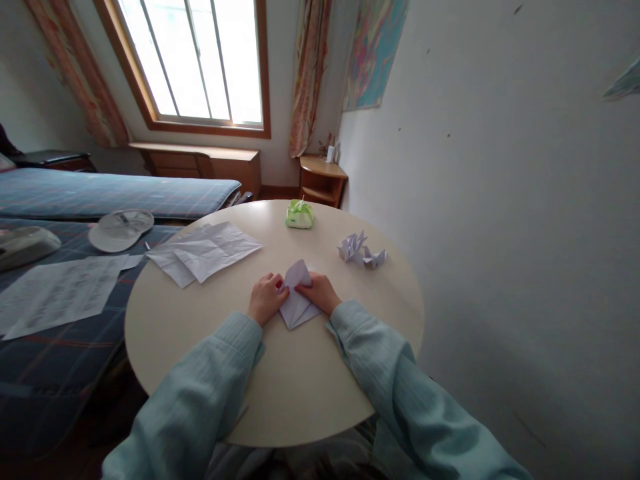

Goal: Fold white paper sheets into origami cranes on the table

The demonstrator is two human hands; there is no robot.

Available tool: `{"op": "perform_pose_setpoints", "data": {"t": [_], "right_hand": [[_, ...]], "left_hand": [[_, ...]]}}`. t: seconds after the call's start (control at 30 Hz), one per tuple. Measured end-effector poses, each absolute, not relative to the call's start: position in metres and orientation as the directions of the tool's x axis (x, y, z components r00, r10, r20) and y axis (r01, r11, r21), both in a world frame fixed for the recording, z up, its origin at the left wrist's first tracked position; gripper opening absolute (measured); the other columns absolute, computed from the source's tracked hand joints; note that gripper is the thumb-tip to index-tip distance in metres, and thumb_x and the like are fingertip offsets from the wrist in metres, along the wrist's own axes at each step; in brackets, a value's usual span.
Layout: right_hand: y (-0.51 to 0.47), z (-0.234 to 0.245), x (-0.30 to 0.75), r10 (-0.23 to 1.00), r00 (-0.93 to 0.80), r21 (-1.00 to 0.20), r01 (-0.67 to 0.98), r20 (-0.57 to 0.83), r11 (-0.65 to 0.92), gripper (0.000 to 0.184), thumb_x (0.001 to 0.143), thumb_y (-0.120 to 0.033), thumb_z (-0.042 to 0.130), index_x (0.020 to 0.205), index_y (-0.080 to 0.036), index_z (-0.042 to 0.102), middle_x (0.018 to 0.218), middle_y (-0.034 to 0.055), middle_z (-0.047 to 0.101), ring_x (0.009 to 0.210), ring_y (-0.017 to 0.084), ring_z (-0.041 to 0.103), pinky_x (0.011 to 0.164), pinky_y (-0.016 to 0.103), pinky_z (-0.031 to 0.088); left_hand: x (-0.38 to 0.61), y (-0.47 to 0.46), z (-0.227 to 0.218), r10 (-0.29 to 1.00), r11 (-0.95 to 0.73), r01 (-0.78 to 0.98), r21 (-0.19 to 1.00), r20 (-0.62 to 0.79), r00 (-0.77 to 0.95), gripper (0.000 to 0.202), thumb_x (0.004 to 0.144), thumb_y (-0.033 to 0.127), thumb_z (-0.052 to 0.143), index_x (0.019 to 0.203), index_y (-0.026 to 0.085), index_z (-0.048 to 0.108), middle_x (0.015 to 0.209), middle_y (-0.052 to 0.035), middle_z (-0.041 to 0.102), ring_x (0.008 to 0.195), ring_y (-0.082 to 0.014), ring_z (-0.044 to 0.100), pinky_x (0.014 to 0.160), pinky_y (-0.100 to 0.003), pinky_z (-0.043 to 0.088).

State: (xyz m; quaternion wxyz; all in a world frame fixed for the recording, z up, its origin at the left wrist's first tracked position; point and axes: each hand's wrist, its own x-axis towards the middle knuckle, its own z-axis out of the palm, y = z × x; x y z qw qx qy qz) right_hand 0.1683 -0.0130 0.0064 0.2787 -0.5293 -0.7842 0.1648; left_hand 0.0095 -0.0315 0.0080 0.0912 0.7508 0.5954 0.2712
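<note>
A folded sheet of white paper (297, 308) lies near the middle of the round table (280, 400), its flaps creased and one rounded part standing up at the far end. My left hand (268, 297) grips its left side, thumb pressed on the paper and fingers curled. From the right, my right hand (320, 291) pinches the paper close to its middle, thumb on top. Both thumbs point inward at nearly the same height. The fingertips under the paper are hidden.
Flat creased sheets (220, 247) lie at the table's left. A green tissue pack (300, 215) sits at the back, and folded paper shapes (353, 247) stand at the right. A wall (500, 233) borders the right side; a bed with a cap (120, 231) is left.
</note>
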Motion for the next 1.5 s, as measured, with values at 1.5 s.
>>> {"op": "perform_pose_setpoints", "data": {"t": [1.5], "right_hand": [[0.004, 0.004, 0.178, 0.935, -0.213, -0.721, 0.595, 0.284, 0.355, 0.009, 0.065, -0.019, 0.051, 0.072, -0.015, 0.055, 0.067, -0.0018, 0.056, 0.063, 0.011, 0.048, 0.058, 0.02, 0.035]], "left_hand": [[0.009, -0.029, 0.004, 0.895, -0.442, 0.664, 0.603, 0.341, 0.286, 0.015, 0.077, 0.02, 0.049, 0.082, 0.019, 0.063, 0.082, -0.0031, 0.059, 0.074, -0.0127, 0.053, 0.073, -0.025, 0.042]]}}
